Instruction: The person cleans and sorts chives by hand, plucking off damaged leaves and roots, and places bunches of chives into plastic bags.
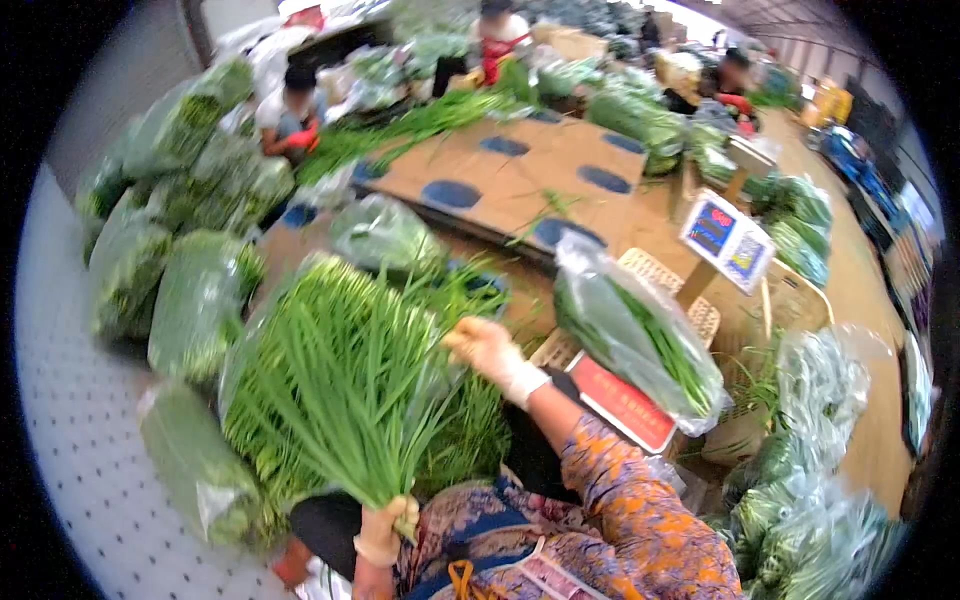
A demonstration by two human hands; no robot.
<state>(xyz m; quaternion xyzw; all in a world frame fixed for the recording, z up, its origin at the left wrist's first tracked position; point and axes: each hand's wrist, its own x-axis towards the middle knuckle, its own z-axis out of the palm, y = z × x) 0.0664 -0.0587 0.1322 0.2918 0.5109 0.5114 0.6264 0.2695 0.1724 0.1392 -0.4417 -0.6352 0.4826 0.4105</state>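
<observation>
At the lower centre, a bunch of long green leaves (pixel 350 400) fans up and leftward from the left hand (pixel 383 532), whose fingers close round its base, stem ends protruding beside the grip. The right hand (pixel 485 352), fingers partly curled, lies right of the leaves; whether it holds anything cannot be told. Beneath: heaped greens (pixel 252 405). Farther right: a bagged bundle (pixel 640 335) beside a red panel (pixel 628 402).
</observation>
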